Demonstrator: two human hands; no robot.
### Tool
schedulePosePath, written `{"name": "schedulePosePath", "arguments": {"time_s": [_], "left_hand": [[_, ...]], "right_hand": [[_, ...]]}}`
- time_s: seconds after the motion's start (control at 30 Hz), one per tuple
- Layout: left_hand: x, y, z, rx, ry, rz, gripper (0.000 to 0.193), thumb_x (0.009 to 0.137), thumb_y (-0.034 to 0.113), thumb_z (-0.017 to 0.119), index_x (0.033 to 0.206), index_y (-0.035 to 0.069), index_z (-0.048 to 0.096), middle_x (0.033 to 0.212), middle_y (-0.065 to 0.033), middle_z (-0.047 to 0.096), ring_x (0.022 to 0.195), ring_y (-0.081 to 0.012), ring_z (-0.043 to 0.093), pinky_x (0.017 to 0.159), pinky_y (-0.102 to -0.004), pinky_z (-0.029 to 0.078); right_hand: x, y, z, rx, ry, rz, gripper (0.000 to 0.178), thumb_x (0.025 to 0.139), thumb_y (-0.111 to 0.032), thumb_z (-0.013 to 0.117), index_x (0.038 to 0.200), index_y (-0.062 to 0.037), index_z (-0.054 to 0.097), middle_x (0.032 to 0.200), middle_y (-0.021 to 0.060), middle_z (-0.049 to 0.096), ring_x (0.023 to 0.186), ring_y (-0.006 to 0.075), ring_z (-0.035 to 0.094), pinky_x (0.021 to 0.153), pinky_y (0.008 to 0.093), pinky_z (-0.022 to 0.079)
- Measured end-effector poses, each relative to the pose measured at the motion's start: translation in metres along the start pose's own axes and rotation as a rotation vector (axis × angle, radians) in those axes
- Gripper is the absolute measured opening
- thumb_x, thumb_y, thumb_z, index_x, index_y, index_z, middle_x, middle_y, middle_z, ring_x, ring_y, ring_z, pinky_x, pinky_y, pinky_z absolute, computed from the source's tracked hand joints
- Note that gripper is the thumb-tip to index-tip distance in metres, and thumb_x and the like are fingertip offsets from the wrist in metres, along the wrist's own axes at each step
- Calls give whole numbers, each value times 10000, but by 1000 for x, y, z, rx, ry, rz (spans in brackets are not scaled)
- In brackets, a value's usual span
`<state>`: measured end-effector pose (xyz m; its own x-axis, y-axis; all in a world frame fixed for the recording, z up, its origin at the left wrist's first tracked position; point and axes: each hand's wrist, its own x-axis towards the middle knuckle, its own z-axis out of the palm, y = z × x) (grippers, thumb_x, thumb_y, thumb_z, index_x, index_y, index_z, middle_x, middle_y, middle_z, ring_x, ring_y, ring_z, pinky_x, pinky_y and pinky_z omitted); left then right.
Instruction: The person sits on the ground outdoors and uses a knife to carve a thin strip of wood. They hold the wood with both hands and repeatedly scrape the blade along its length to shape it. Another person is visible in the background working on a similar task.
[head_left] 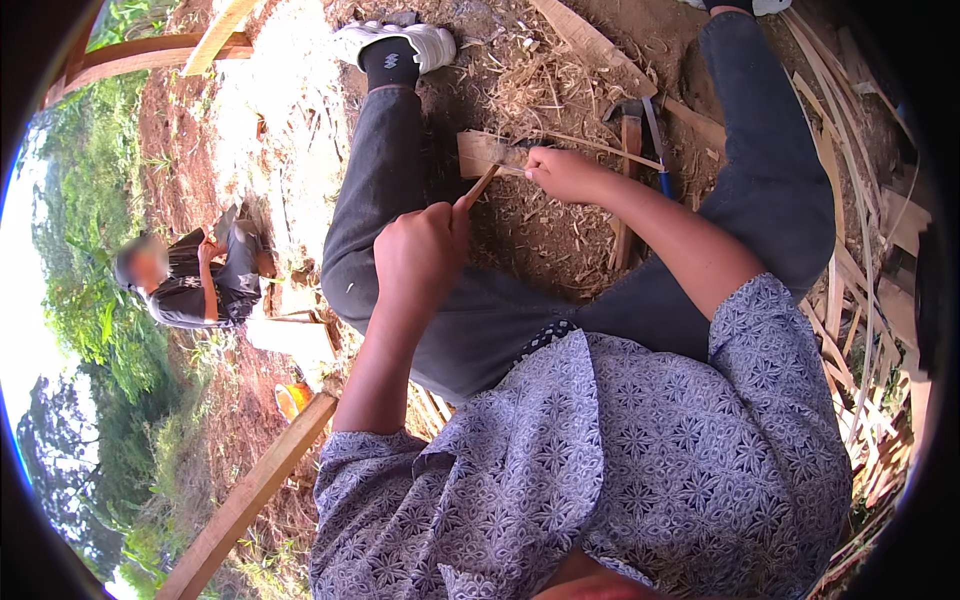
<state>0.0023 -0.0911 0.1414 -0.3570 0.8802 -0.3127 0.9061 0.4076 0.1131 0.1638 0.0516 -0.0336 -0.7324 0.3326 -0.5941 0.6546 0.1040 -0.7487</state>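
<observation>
My left hand (420, 250) is closed round a slim brown wooden handle (482, 186) that points up and right. Its far end reaches a small dark and pale piece just left of my right fingertips; I cannot tell whether this is a blade or a strip. My right hand (568, 176) is closed in a pinch on that piece. Right behind both hands, a short pale wooden block (480, 153) lies on the ground between my legs. Past my right hand runs a thin pale wood strip (595, 147).
A hammer (630, 150) and a blue-handled tool (662, 160) lie right of my hands. Wood shavings (545, 85) cover the ground ahead. Long split strips (850, 260) pile up at the right. A wooden beam (250, 495) slants at lower left. Another person (190, 275) sits far left.
</observation>
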Motion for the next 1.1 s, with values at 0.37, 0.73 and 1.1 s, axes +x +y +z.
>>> {"name": "schedulePosePath", "arguments": {"time_s": [0.37, 0.73, 1.1], "left_hand": [[2, -11, 1, 75, 77, 183, 455, 998, 355, 637, 619, 107, 596, 579, -113, 629, 533, -324, 649, 500, -444, 508], [1, -13, -2, 42, 43, 170, 440, 1012, 325, 632, 652, 80, 574, 610, -142, 619, 552, -365, 629, 513, -470, 481], [2, -12, 0, 82, 81, 199, 453, 1007, 356, 626, 624, 115, 609, 574, -108, 629, 517, -315, 648, 482, -437, 504]], "right_hand": [[-12, -13, 10, 65, 36, -142, 284, 1045, -365, 566, 1160, -110, 618, 868, 145, 677, 826, 287, 685, 763, 431, 510], [-21, -27, 1, 25, 11, -120, 282, 1034, -354, 570, 1154, -105, 627, 938, 154, 710, 875, 311, 701, 798, 437, 518], [-26, -33, -1, 22, 29, -141, 262, 1033, -342, 569, 1133, -107, 631, 943, 155, 716, 892, 330, 704, 787, 458, 520]]}}
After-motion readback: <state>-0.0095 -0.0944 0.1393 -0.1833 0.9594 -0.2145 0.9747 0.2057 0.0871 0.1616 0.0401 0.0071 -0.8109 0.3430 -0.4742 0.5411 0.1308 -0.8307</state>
